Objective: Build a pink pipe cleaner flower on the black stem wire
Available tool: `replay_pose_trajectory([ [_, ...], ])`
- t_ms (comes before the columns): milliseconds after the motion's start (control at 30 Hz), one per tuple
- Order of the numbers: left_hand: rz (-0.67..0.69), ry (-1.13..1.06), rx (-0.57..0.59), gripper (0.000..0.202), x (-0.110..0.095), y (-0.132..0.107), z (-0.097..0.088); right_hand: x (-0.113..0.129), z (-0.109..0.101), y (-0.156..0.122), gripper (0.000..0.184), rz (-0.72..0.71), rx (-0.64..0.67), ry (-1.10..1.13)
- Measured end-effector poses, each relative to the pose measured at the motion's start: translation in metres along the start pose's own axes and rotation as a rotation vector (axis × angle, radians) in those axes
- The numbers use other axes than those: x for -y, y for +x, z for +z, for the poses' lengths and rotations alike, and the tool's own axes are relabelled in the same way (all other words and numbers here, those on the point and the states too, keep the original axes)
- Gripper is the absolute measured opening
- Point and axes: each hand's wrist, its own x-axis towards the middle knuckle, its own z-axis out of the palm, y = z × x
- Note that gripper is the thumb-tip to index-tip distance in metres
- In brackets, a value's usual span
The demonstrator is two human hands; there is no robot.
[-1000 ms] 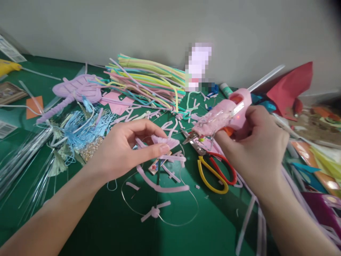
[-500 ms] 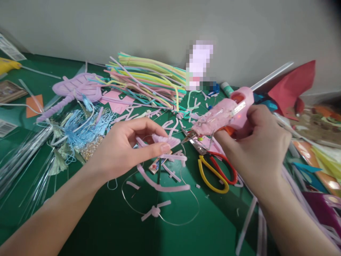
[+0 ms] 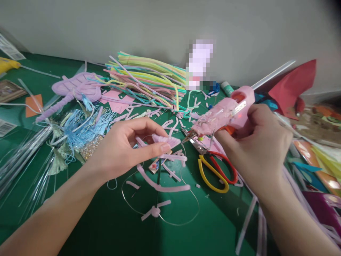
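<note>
My left hand pinches a small pink fuzzy pipe-cleaner piece between thumb and fingers, just above the green mat. My right hand is wrapped round a pink hot glue gun, a clear glue stick poking out of its back. The gun's metal nozzle points left and almost touches the right end of the pink piece. Below both hands lie pink pipe-cleaner offcuts and a thin wire loop.
Yellow-and-red scissors lie under the glue gun. A bundle of pastel pipe cleaners lies at the back, a purple leaf shape and blue tassels at left. Coloured paper sheets crowd the right. A grey wall runs behind the green mat.
The glue gun's nozzle has edged slightly left, closer to the pink piece. My left hand has barely moved.
</note>
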Motion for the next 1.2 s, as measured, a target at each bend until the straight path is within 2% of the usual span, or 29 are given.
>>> replay_pose_trajectory([
  [333,-0.003,-0.004,0.050,0.010,-0.0028,-0.0019,-0.0030,-0.0021,-0.0005,-0.0004,0.032,-0.049,-0.016,-0.010],
  [467,0.007,-0.006,0.024,0.010,-0.0014,-0.0006,-0.0014,-0.0028,-0.0005,0.0001,0.032,-0.047,-0.016,-0.019],
  [667,0.036,0.008,0.001,0.008,0.0023,0.0009,-0.0003,-0.0072,0.0045,0.0013,0.034,-0.115,-0.085,0.022],
  [1200,0.066,0.056,-0.011,0.008,0.0032,0.0012,-0.0006,-0.0087,0.0037,0.0010,0.038,-0.133,-0.073,-0.001],
])
